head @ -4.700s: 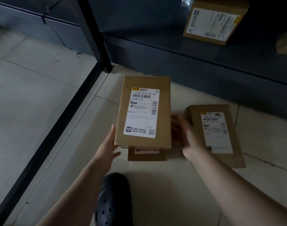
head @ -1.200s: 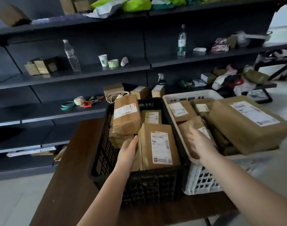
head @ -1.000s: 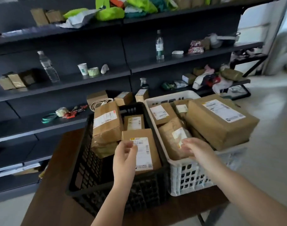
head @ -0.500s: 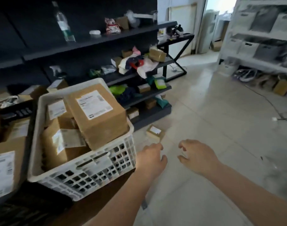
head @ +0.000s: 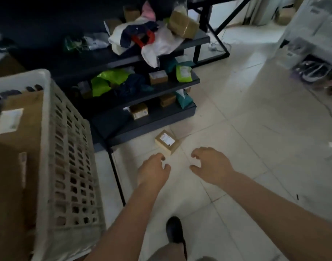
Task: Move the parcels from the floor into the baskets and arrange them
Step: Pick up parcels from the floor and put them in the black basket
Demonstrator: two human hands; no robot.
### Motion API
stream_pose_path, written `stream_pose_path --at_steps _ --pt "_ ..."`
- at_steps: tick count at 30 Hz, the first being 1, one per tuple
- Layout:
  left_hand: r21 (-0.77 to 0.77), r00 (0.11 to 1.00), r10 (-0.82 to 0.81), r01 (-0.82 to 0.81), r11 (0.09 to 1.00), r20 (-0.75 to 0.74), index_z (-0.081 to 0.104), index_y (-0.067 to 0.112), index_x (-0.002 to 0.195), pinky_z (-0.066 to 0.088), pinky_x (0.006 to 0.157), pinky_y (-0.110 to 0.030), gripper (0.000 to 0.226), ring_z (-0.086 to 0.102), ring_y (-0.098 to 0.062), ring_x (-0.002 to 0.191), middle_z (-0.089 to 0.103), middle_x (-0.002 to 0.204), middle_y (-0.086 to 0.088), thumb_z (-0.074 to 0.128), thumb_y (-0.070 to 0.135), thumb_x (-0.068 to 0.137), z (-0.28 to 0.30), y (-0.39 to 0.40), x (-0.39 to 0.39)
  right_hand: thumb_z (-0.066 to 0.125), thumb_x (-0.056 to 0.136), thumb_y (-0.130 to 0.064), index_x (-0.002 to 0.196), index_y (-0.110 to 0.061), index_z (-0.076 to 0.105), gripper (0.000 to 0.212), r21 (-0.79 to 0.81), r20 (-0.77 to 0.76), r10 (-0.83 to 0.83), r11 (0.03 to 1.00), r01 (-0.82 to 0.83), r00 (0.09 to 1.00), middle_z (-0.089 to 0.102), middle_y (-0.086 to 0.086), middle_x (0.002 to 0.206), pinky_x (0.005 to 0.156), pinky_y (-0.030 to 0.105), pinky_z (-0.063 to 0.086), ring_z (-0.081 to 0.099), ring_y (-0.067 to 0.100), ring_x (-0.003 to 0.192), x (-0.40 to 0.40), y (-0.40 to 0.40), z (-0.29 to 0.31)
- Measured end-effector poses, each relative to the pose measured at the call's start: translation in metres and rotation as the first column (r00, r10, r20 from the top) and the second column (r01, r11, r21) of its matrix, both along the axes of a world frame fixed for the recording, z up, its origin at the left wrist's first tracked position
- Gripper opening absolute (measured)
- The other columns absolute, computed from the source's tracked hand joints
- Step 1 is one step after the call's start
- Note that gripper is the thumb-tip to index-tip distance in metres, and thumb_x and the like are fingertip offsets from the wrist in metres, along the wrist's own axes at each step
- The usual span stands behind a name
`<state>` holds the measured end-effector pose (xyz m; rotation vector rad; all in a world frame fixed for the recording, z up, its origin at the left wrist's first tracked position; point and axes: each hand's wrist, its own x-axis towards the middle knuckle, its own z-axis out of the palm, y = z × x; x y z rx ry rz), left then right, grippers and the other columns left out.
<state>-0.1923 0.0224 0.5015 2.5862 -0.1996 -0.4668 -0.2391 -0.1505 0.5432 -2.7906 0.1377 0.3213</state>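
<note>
While both hands hang empty, left hand (head: pixel 154 171) and right hand (head: pixel 211 166) with loosely curled grip, small parcel (head: pixel 167 141) sits on floor (head: pixel 236 129) beside shelf (head: pixel 142 117). Fetch step, probably; next: stoop, grasp, carry to white basket (head: pixel 70 147).

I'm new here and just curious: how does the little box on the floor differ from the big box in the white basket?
The small parcel lies alone on the floor tiles; the large parcel sits inside the white basket. The small parcel looks much smaller. It is in full view; the large parcel is partly cut off. Both are brown cardboard with a white label.
</note>
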Motion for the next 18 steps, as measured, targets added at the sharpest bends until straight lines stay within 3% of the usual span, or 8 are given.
stream_pose_path --at_steps 5,10,13,16,18 --pt "-0.027 0.987 0.146 -0.148 0.989 -0.072 0.055 0.021 0.112 0.038 0.069 -0.024 0.027 0.056 -0.016 0.093 0.060 0.111 0.002 0.052 0.033 0.088 -0.031 -0.047 0.082 0.057 0.087 -0.037 0.120 -0.020 0.055 0.038 0.016 -0.071 0.025 1.000 -0.024 0.997 0.058 -0.002 0.115 0.085 0.031 0.047 0.054 0.018 0.104 0.098 -0.064 -0.033" --pt "-0.022 0.949 0.277 -0.283 0.959 -0.149 0.057 0.022 0.106 0.042 0.072 -0.026 0.021 0.055 -0.017 0.089 0.061 0.105 0.004 0.053 0.028 0.087 -0.081 -0.071 0.175 0.059 0.085 -0.033 0.115 -0.019 0.058 0.033 0.100 -0.196 0.046 0.995 -0.027 0.980 0.059 -0.002 0.114 0.084 0.029 0.045 0.055 0.017 0.103 0.214 -0.112 -0.098" --pt "0.013 0.908 0.384 -0.387 0.922 -0.169 0.057 0.022 0.106 0.039 0.072 -0.024 0.019 0.053 -0.015 0.086 0.061 0.103 0.004 0.053 0.025 0.088 -0.140 -0.079 0.225 0.059 0.084 -0.034 0.114 -0.022 0.058 0.032 0.114 -0.304 0.087 0.992 -0.054 0.949 0.059 -0.007 0.113 0.079 0.026 0.043 0.055 0.013 0.102 0.281 -0.132 -0.159" --pt "0.105 0.915 0.353 -0.339 0.935 -0.193 0.055 0.023 0.113 0.045 0.082 -0.030 0.027 0.056 -0.019 0.099 0.060 0.111 0.003 0.049 0.015 0.089 -0.226 -0.094 0.262 0.059 0.084 -0.034 0.109 -0.022 0.060 0.028 0.147 -0.378 0.059 0.989 -0.003 0.924 0.060 -0.009 0.109 0.070 0.024 0.041 0.055 0.010 0.090 0.343 -0.145 -0.241" --pt "0.097 0.905 0.334 -0.319 0.943 -0.264 0.053 0.023 0.117 0.045 0.085 -0.031 0.032 0.055 -0.019 0.103 0.060 0.115 0.002 0.049 0.012 0.088 -0.290 -0.113 0.278 0.058 0.085 -0.032 0.108 -0.018 0.061 0.027 0.178 -0.456 0.015 0.981 0.075 0.890 0.062 -0.004 0.109 0.073 0.026 0.044 0.056 0.013 0.089 0.372 -0.149 -0.302"
